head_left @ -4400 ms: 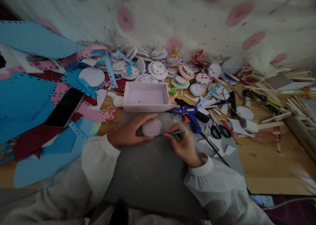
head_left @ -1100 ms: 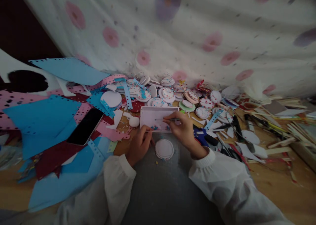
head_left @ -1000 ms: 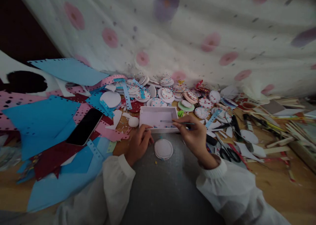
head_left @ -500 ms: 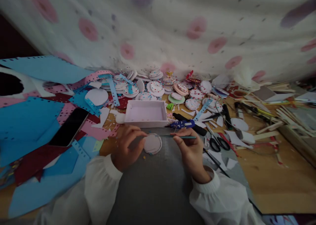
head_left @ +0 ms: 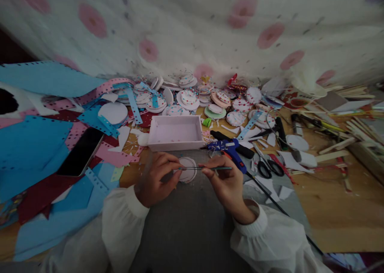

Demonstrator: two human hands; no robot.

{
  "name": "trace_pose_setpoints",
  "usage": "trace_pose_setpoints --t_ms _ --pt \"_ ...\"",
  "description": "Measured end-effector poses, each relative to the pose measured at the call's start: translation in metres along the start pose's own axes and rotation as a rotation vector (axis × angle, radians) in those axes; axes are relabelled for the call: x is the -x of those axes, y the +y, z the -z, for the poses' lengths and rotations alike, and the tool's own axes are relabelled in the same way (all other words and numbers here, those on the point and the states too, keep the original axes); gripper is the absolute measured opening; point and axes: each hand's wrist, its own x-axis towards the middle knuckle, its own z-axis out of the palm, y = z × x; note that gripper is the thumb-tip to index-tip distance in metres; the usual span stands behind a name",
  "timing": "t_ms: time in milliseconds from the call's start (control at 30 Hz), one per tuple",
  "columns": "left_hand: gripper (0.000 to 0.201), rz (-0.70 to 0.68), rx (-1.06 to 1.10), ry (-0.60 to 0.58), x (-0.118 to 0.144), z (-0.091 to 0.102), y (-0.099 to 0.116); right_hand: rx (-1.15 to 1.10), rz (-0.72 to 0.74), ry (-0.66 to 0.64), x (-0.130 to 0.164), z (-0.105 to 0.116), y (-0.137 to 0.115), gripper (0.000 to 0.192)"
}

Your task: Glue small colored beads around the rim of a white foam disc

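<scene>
Your two hands meet over a grey mat (head_left: 186, 221) on a cluttered wooden craft table (head_left: 336, 209). Your right hand (head_left: 225, 184) pinches a thin tweezer-like tool (head_left: 207, 168), held level and pointing left. Its tip reaches your left hand (head_left: 156, 178), whose fingers are curled together at the tool's end. Whether anything tiny is caught there is too small to tell.

Just behind the tool, on the mat, lies a white foam disc (head_left: 186, 174), partly hidden by the fingers. Beyond it stands an open, shallow white box (head_left: 175, 132). A blue glue gun (head_left: 228, 148) lies just right of the disc, with black scissors (head_left: 268, 169) further right. A dark phone (head_left: 80, 151) rests on blue and pink punched paper sheets (head_left: 33, 143) to your left. Finished discs (head_left: 188, 98) dotted with coloured specks are heaped along the back, against a white cloth with pink spots (head_left: 192, 29).

To do this step well, it would help to:
- keep your left fingertips resting on or by the disc so it cannot slide
- hold the tool low and nearly flat, as now, with a light squeeze
- bring the tip down over the disc's face rather than its edge
- keep your right sleeve away from the glue gun's nozzle

No brand, label or readable writing shows anywhere
</scene>
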Motion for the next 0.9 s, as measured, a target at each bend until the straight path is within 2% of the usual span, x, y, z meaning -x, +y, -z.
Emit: trace_pose_setpoints --t_ms 267,900 --pt "0.016 0.01 0.038 -0.005 -0.0026 0.0015 0.0035 -0.033 0.019 0.048 -0.0033 0.0042 -0.0058 0.012" --pt "0.013 -0.034 0.047 0.026 -0.0043 0.0001 0.004 -0.016 -0.038 0.018 -0.0016 0.0026 -0.0053 0.015"
